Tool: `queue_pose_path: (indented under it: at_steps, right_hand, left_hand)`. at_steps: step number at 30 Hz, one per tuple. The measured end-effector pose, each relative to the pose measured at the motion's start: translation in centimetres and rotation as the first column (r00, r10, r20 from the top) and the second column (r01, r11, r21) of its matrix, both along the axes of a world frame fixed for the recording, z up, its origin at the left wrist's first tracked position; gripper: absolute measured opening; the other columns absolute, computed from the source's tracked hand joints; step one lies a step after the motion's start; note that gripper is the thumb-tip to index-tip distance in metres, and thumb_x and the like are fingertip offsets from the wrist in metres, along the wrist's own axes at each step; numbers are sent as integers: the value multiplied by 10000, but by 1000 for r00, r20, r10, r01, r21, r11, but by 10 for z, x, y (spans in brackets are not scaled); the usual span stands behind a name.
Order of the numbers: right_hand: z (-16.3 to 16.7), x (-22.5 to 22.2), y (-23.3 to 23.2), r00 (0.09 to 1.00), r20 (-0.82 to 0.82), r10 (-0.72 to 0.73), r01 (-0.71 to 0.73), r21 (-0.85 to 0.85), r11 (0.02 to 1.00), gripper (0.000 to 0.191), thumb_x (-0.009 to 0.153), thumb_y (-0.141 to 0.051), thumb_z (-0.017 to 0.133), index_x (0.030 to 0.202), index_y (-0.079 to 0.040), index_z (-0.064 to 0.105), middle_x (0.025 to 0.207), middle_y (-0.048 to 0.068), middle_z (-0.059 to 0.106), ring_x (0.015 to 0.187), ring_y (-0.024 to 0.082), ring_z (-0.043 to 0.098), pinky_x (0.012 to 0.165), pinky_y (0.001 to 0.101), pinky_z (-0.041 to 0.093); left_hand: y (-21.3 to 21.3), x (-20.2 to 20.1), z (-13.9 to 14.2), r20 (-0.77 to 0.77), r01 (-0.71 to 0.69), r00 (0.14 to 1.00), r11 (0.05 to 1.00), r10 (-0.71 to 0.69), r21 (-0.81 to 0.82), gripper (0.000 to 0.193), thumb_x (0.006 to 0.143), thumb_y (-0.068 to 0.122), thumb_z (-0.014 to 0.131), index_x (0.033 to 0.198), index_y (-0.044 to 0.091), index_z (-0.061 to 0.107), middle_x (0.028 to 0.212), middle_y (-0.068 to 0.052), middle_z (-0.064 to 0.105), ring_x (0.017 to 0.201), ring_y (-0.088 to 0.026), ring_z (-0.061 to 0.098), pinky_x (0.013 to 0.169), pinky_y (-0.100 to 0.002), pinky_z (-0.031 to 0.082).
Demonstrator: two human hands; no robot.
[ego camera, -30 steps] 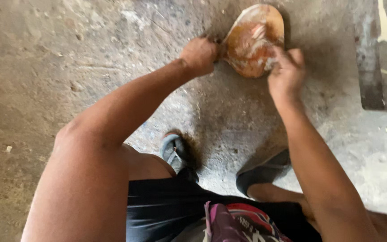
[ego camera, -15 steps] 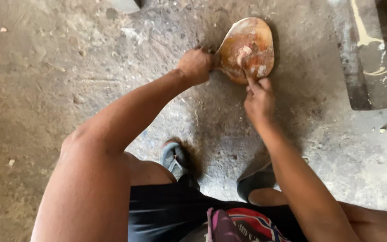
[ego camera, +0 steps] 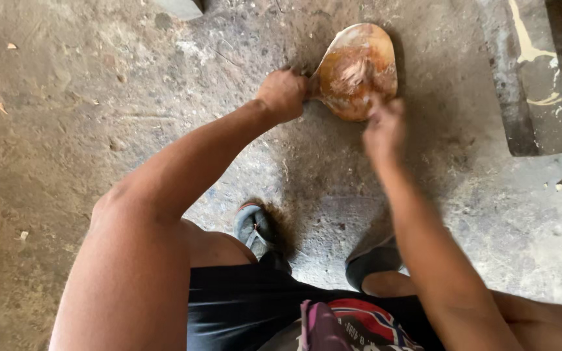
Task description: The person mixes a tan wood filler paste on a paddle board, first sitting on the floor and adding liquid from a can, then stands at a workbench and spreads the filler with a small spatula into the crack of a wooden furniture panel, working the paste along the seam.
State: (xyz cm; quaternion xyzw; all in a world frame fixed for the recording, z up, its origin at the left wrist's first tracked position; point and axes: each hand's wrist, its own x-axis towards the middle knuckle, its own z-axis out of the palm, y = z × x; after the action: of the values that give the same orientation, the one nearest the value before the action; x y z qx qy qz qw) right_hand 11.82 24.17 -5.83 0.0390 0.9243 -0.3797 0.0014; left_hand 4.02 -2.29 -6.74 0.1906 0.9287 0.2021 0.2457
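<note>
**Both hands at work on a rusty pan blade on the concrete floor**

The person crouches over a rounded, orange-brown metal blade, rusted and smeared with pale residue (ego camera: 359, 68), which lies on the grey, dusty concrete floor (ego camera: 86, 117) straight ahead of the feet. The left hand (ego camera: 283, 94) has its grip pressed together around the narrow neck at the blade's left edge, pinning it in place. The right hand (ego camera: 384, 127) sits at the blade's lower right rim, fingers bunched and touching the surface; it is blurred, so I cannot tell whether it pinches anything small.

Judging from the surface, the work looks partly done: a pale, scuffed patch shows near the middle, while most of the face is orange with rust and grime, so much seems left.

A dark sandal (ego camera: 253, 229) and a dark shoe (ego camera: 372, 263) stand below, and a grey, paint-streaked plank (ego camera: 528, 78) lies well apart on the right.
</note>
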Motion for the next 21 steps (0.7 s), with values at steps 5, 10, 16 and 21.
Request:
queue_pose_path:
  at_steps: [5,10,16,21]
  right_hand:
    - [13,6,-11,987,-81,138,-130,99,987,311,916,22,673,1188,-74,789,947,107,632,888,283,647,816,380,537]
    - [19,3,-14,999,-35,42,-39,76,996,125,1008,21,654,1090,-32,732,978,140,621,893,294,640,782,390,515]
    - [18,1,-10,998,61,22,-27,77,997,234,970,32,620,1128,-84,747,975,104,637,850,248,654,749,379,531]
    - [6,-9,11,961,-132,245,-236,79,969,488,879,125,589,1301,-72,734,1014,116,638,891,263,645,803,382,538]
  left_hand:
    - [1,-2,1,114,40,993,994,-28,-106,224,855,140,675,1060,121,762,1179,-160,676,1090,-316,669,926,-429,553]
    - [-1,-1,9,74,34,997,997,-29,-67,283,823,119,670,1096,132,745,1215,-179,651,1098,-343,645,909,-447,542]
    - [-1,-3,7,1,21,1000,999,-21,-29,301,778,104,673,1060,168,760,1096,-179,683,1034,-365,658,862,-466,536]
    - [-1,-3,0,67,18,998,997,-14,-69,206,823,129,672,1004,134,770,1032,-152,733,1002,-340,706,870,-457,566]
